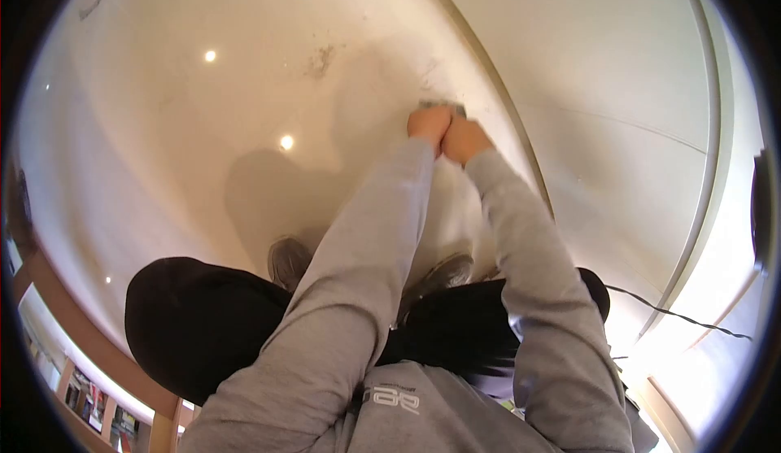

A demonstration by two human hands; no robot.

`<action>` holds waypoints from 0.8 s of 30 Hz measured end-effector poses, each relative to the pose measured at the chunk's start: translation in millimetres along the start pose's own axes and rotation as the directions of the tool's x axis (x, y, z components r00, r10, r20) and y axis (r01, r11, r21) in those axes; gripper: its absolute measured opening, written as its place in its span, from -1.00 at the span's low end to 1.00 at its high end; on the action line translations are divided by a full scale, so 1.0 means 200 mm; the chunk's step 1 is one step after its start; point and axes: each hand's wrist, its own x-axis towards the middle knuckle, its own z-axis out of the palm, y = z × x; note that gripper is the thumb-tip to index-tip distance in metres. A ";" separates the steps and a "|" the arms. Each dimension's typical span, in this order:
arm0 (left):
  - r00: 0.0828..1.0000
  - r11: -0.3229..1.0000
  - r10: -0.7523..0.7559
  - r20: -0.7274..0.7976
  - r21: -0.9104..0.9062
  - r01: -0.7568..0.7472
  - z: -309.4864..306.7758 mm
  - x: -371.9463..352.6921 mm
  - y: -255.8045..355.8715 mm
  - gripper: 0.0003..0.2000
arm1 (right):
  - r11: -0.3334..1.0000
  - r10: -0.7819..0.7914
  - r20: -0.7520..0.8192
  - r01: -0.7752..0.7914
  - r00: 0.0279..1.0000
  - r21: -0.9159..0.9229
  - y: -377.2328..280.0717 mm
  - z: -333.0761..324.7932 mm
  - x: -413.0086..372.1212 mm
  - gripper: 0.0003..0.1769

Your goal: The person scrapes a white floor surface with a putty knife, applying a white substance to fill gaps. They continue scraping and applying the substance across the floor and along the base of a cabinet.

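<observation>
Head view: a small grey pad (445, 105), flat and dull with a rough look, lies on a glossy cream floor (187, 168), just left of the thin tan seam strip (498, 83) that curves across the floor. Only the pad's far edge shows; the rest is covered, so its full shape cannot be told.

The left hand (429, 124) and the right hand (465, 138) are pushed together knuckle to knuckle, touching each other, and sit on top of the pad's near side. Both are curled closed into fists over it, holding it down against the floor; the fingertips are hidden underneath. The pad peeks out just beyond the knuckles, on the side away from the body, and stays on the left of the seam strip.

Light grey sweatshirt sleeves (366, 250) run from the hands back toward the camera. Two grey shoes (289, 262) stand on the floor, well left of the seam strip. A thin black cable (675, 315) trails well to the strip's right.
</observation>
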 end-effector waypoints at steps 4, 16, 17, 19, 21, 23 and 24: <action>0.960 0.830 0.262 -0.102 0.532 -0.170 -0.13 0.21 -0.20 -0.68 | 0.998 0.032 -0.040 -0.029 0.999 0.060 -0.04 0.07 -0.04 -0.23; 0.996 0.973 0.038 -0.086 0.230 -0.017 -0.08 0.10 -0.02 -0.49 | 0.983 0.104 0.003 -0.103 0.995 0.150 -0.08 0.01 -0.06 -0.23; 0.995 0.974 0.056 -0.081 0.225 -0.037 -0.07 0.15 -0.03 -0.49 | 0.983 0.085 -0.031 -0.078 0.996 0.167 -0.08 -0.03 -0.02 -0.24; 0.985 0.992 0.067 -0.159 0.117 -0.048 -0.03 0.22 -0.06 -0.51 | 0.991 0.084 -0.083 -0.075 0.993 0.108 -0.05 -0.01 0.01 -0.25; 0.974 0.965 0.145 -0.177 0.241 -0.100 0.00 0.14 -0.11 -0.54 | 0.984 0.114 -0.098 -0.098 0.989 0.151 -0.03 -0.02 -0.07 -0.27; 0.957 0.924 0.208 -0.202 0.360 -0.125 0.02 0.05 -0.22 -0.57 | 0.977 0.131 -0.109 -0.110 0.985 0.182 0.07 0.10 -0.16 -0.26; 0.982 0.924 0.134 -0.133 0.374 -0.075 0.04 0.03 -0.30 -0.59 | 0.952 0.189 -0.121 -0.152 0.974 0.264 0.12 0.14 -0.22 -0.27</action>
